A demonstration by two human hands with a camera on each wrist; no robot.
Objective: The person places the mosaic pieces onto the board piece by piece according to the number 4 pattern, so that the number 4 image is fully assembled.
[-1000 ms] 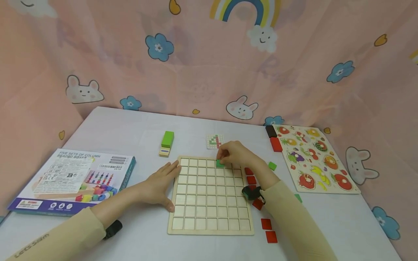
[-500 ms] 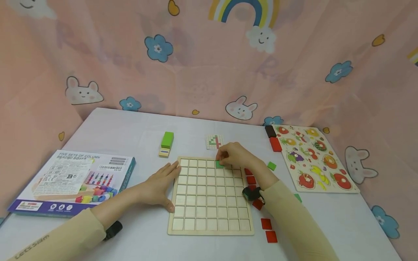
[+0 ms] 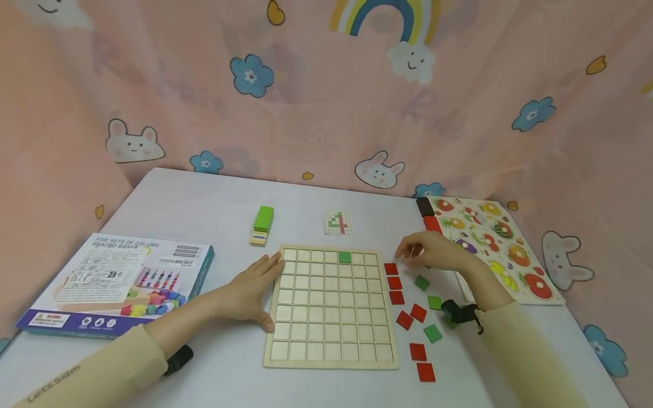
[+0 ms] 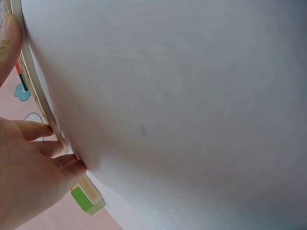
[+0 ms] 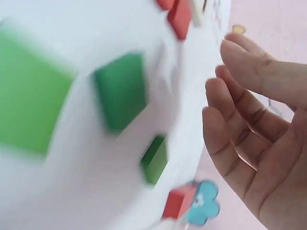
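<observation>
A wooden grid board (image 3: 331,364) lies on the white table, with one green square tile (image 3: 344,257) set in its top row. Against the board's left edge rests my left hand (image 3: 245,294), thumb and fingertips touching the rim and fingers extended. My right hand (image 3: 433,253) hovers to the right of the board, above the loose green tiles (image 3: 422,283). In the right wrist view its fingers (image 5: 218,132) are loosely bent, with nothing between them and the thumb. Several red tiles (image 3: 396,297) lie along the board's right side.
A small pattern card (image 3: 338,222) lies behind the board, and a green-topped box (image 3: 263,218) stands to its left. A boxed bead set (image 3: 117,283) is at far left. A fruit puzzle board (image 3: 530,283) lies at right, beside red and black blocks (image 3: 425,207).
My right hand has let go of the green tile in the top row and moved right, over the loose green tiles. The left hand stays on the board's edge.
</observation>
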